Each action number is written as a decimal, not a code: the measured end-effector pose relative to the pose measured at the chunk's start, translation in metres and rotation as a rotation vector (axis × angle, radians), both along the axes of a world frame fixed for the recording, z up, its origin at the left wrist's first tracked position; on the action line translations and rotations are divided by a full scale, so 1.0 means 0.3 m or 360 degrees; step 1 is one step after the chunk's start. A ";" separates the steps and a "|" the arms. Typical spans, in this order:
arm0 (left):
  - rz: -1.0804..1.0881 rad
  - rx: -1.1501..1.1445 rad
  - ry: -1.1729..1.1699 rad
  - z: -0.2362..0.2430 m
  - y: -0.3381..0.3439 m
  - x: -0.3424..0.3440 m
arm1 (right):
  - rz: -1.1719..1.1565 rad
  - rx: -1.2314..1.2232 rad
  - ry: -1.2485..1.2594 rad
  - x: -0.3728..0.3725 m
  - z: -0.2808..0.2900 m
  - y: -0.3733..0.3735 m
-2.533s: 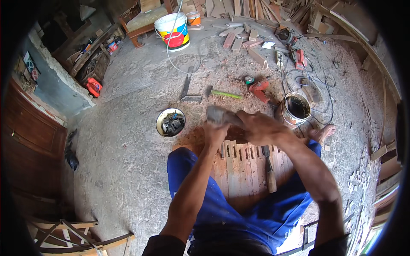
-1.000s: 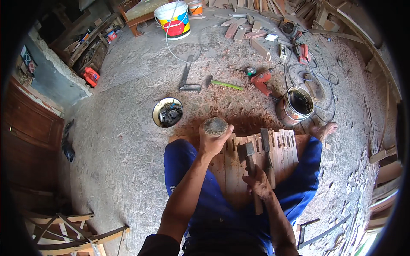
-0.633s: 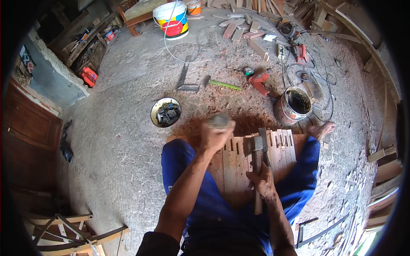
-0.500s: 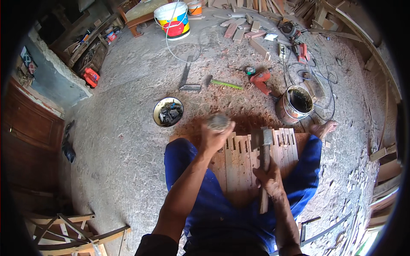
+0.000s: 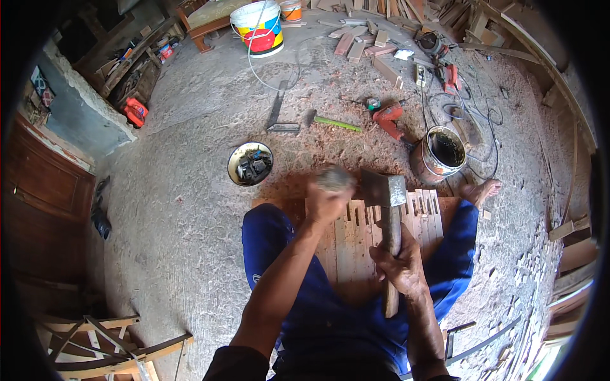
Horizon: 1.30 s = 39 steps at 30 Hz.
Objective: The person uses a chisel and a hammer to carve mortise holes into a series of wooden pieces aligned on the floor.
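Observation:
My right hand is wrapped round the wooden handle of a hatchet. Its metal head points away from me, with the broad dark blade toward the left. My left hand grips a greyish round lump; it is smeared by motion, so its kind cannot be made out. A narrow gap parts the lump from the blade. Below both hands, wooden slats with slots cut near their far ends lie side by side between my legs.
Ahead are a bowl of metal parts, a try square, a green-handled tool, a red drill and a dark-filled bucket. Cords run at the right. Wood offcuts and a colourful pail stand farther off.
My left hand has moved slightly right with the round lump, closer to the hatchet. The hatchet head has risen and turned, so more of its blade shows. Its handle stays in my right hand.

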<state>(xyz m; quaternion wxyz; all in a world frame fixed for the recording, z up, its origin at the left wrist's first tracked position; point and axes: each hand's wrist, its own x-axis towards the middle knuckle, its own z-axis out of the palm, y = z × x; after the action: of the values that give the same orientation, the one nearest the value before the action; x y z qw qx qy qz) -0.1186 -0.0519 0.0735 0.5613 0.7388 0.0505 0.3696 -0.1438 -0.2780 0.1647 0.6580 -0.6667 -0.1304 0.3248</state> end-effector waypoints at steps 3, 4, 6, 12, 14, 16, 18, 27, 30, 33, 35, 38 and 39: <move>-0.0089 -0.0027 0.0091 0.041 -0.031 0.019 | -0.0026 -0.0029 -0.0104 0.002 0.008 -0.005; -0.0041 -0.0069 0.0117 0.045 -0.021 0.013 | -0.0051 -0.0021 -0.0114 0.002 0.020 -0.014; 0.0067 -0.0028 0.0212 0.044 0.030 -0.028 | -0.0092 0.0004 -0.0119 -0.002 0.044 -0.032; -0.0051 -0.0267 0.0184 0.015 -0.020 -0.059 | 0.0115 -0.0388 -0.1082 0.030 0.208 -0.038; -0.0008 -0.0347 0.0210 -0.011 -0.021 -0.062 | 0.0092 -0.0326 -0.1278 0.017 0.300 0.006; 0.0068 -0.0444 0.0191 -0.018 -0.026 -0.063 | 0.0130 -0.0204 -0.1347 0.014 0.341 0.029; 0.0045 -0.0231 -0.0076 0.008 -0.047 -0.063 | 0.0216 -0.0301 -0.1489 0.028 0.335 0.038; -0.0121 -0.0369 -0.0115 -0.011 -0.035 -0.109 | 0.0533 -0.0478 -0.1392 0.003 0.242 0.027; -0.0066 -0.0349 0.0143 -0.033 -0.018 -0.115 | -0.0099 0.0167 -0.1592 -0.026 0.461 -0.021; -0.0014 -0.0375 0.0134 -0.047 -0.047 -0.099 | -0.1101 0.0615 -0.2031 -0.011 0.793 -0.015; -0.0071 -0.0362 0.0114 -0.038 -0.083 -0.072 | -0.1669 0.1173 -0.2031 -0.010 0.979 0.066; -0.0126 -0.0419 0.0236 -0.033 -0.034 -0.117 | -0.1082 0.0155 -0.2200 0.065 0.548 0.096; -0.0149 -0.0368 0.0168 -0.021 -0.002 -0.141 | -0.0186 -0.0575 -0.2168 0.083 0.322 0.120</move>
<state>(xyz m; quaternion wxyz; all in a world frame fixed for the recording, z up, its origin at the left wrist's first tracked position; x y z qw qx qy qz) -0.1608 -0.0525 0.0672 0.6559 0.6891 0.0878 0.2952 -0.1191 -0.2420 0.2614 0.3253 -0.8264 -0.4213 -0.1838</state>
